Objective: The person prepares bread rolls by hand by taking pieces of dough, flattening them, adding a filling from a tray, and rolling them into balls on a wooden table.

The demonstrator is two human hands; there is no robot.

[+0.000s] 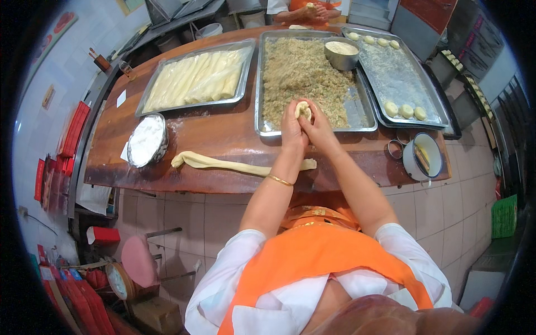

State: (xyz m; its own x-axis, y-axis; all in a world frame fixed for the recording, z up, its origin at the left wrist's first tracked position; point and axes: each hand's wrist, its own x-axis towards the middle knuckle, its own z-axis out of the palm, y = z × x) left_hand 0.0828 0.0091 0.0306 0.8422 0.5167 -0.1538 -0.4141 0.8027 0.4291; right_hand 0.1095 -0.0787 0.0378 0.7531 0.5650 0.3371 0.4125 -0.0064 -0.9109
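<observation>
Both hands meet over the near edge of a metal tray (261, 111) heaped with crumbly tan filling (301, 67). Between them is a small piece of pale dough (303, 109), gathered round at the top. My left hand (291, 127) cups its left side, fingers wrapped about it. My right hand (319, 127) closes on it from the right, thumb near its top. What lies inside the dough is hidden. Below my wrists a long dough strip (223, 163) stretches along the table's near side, partly behind my left forearm.
On the left stand a tray of dough rolls under plastic (195, 78) and a bowl of white flour (147, 140). Rightward are a floured tray (399, 72) with several dough balls, a metal bowl (341, 53) and a white enamel pot (422, 157). A co-worker (307, 11) works across the wooden table (223, 134).
</observation>
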